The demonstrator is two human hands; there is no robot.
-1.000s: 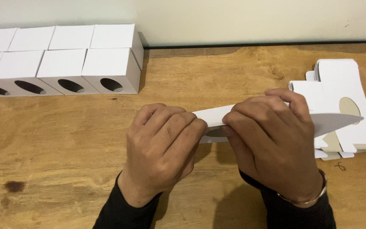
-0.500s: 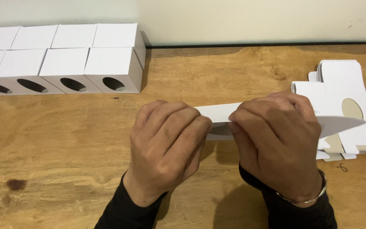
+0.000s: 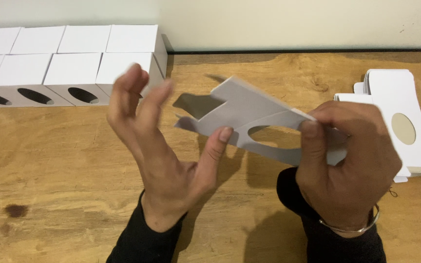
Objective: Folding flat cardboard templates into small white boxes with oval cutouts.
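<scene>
White card, cut flat into a box blank (image 3: 257,114) with an oval window in it, is held up in the middle of the frame above a wooden table (image 3: 64,160). The right hand (image 3: 347,163) pinches the blank's right end, its thumb pressed on the near face beside the oval cut-out and its fingers curled behind the card. The left hand (image 3: 164,141) stands wide, palm turned toward the blank, fingers spread and blurred; only its thumb tip touches the card's lower edge near the window, so it grips nothing. The blank tilts, its notched flap end pointing toward the upper left and its shadow falling on the wood behind it. Both wrists wear black sleeves (image 3: 144,241), and a thin metal bangle (image 3: 354,228) circles the right wrist. At the right edge of the frame lies a stack of flat white blanks (image 3: 400,104), the top one showing an oval hole with tan wood colour inside. In the upper left, against the pale wall, folded white boxes (image 3: 74,63) sit in two rows, the front ones showing dark oval openings. A dark stain (image 3: 15,210) marks the wood at lower left.
</scene>
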